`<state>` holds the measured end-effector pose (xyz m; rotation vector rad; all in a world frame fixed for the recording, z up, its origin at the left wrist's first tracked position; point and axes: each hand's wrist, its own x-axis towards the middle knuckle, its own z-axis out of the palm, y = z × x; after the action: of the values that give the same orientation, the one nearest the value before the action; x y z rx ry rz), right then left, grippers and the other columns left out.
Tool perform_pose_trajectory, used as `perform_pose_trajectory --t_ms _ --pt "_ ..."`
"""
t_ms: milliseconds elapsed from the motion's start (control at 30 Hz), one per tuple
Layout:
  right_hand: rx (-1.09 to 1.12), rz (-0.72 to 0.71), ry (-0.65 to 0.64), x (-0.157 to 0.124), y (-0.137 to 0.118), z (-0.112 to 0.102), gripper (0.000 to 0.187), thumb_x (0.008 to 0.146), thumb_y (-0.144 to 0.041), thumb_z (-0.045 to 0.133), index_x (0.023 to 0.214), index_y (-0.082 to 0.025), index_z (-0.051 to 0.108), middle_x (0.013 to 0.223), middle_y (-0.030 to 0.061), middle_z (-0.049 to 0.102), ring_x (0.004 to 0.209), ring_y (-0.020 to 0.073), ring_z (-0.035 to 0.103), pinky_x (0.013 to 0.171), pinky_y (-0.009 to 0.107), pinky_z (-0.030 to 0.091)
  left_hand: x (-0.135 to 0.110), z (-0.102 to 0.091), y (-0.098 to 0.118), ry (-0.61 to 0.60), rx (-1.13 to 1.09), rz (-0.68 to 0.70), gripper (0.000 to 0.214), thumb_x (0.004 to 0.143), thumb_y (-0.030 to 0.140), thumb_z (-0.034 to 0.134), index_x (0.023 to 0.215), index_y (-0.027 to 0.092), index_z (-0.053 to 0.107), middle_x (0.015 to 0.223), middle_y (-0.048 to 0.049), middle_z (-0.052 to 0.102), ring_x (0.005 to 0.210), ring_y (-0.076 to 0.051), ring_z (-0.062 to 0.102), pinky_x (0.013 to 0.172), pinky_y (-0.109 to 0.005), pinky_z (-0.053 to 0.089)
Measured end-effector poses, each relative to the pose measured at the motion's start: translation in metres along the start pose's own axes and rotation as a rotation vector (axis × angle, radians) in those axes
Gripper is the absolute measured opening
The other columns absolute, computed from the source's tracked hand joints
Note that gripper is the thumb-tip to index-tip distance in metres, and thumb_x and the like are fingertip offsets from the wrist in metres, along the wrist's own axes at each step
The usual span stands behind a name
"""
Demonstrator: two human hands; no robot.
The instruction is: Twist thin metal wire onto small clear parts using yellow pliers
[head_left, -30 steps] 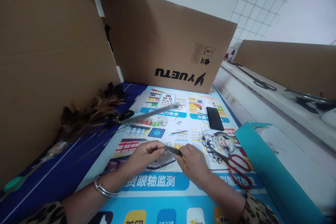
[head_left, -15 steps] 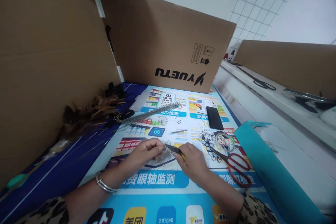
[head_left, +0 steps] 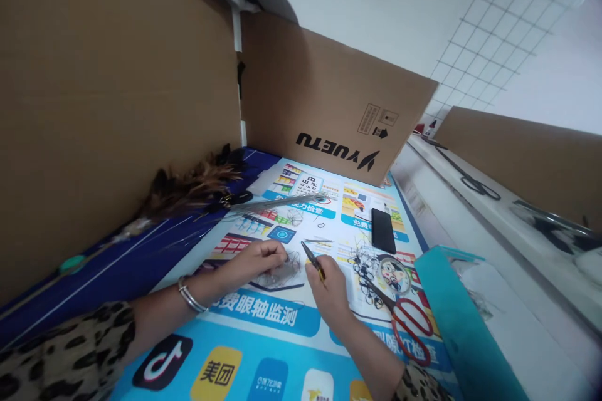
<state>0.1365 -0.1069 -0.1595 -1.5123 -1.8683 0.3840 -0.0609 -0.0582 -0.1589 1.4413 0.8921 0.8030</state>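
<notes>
Tabletop [head_left: 254, 341]: printed cover, scissors [head_left: 392, 305] lying on the right.
Left hand [head_left: 262, 258]: fingers curled together beside a wire tangle [head_left: 292, 268]; can't tell if they grip anything.
Right hand [head_left: 329, 288]: fingers wrapped round the pliers [head_left: 313, 259]!
Pliers: nose out front, between both hands.

The pliers [head_left: 312, 256] in the right hand [head_left: 330, 291] had come away from the fingertips of the left hand [head_left: 261, 261] and swung to point toward the far cardboard panel [head_left: 336, 91]. The head camera had tilted, and more of the left sleeve [head_left: 70, 348] showed.
</notes>
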Motion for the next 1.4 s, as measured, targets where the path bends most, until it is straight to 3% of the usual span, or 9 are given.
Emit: perform_pose_trajectory --t_ms 167,300,467,1000,1400 --pt "0.143 0.038 -0.023 0.007 -0.003 0.013 0.021 0.081 -0.040 0.046 0.083 -0.020 0.051 0.075 -0.0018 0.051 0.067 0.0124 0.047 0.059 0.022 0.035 0.002 0.000 -0.005 -0.047 -0.041 -0.057 0.025 0.072 0.038 0.058 0.070 0.014 0.055 0.054 0.0020 0.051 0.047 -0.010 0.047 0.045 -0.018 0.035" --pt "0.124 0.012 -0.013 0.011 -0.006 0.025 0.024 0.070 -0.040 0.058 0.082 -0.019 0.051 0.077 -0.0012 0.052 0.070 0.0138 0.046 0.060 0.023 0.036 0.004 0.000 -0.010 -0.002 -0.040 -0.044 0.024 0.070 0.037 0.060 0.068 0.014 0.056 0.053 0.0024 0.051 0.045 -0.008 0.044 0.044 -0.017 0.032" --pt "0.082 0.005 -0.005 0.013 -0.005 0.032 0.025 0.067 -0.036 0.060 0.082 -0.019 0.050 0.077 0.0000 0.052 0.072 0.0154 0.048 0.061 0.024 0.037 0.004 -0.001 -0.011 -0.050 -0.050 -0.041 0.024 0.070 0.037 0.061 0.067 0.013 0.057 0.051 0.0026 0.051 0.044 -0.008 0.042 0.043 -0.017 0.032" --pt "0.054 -0.074 -0.065 0.014 -0.007 0.036 0.010 0.069 -0.022 0.053 0.078 -0.020 0.056 0.075 0.0000 0.054 0.073 0.0149 0.050 0.063 0.023 0.038 -0.001 -0.011 -0.019 -0.161 -0.058 -0.025 0.026 0.075 0.036 0.059 0.076 0.010 0.059 0.056 0.0005 0.054 0.049 -0.009 0.047 0.047 -0.017 0.038" --pt "0.210 -0.030 -0.137 0.017 -0.015 0.031 0.013 0.067 -0.022 0.057 0.080 -0.019 0.057 0.074 -0.0019 0.053 0.065 0.0118 0.049 0.059 0.021 0.038 -0.006 -0.013 -0.014 -0.158 -0.027 -0.051 0.025 0.076 0.036 0.057 0.078 0.011 0.058 0.055 0.0020 0.054 0.048 -0.009 0.049 0.046 -0.018 0.039"
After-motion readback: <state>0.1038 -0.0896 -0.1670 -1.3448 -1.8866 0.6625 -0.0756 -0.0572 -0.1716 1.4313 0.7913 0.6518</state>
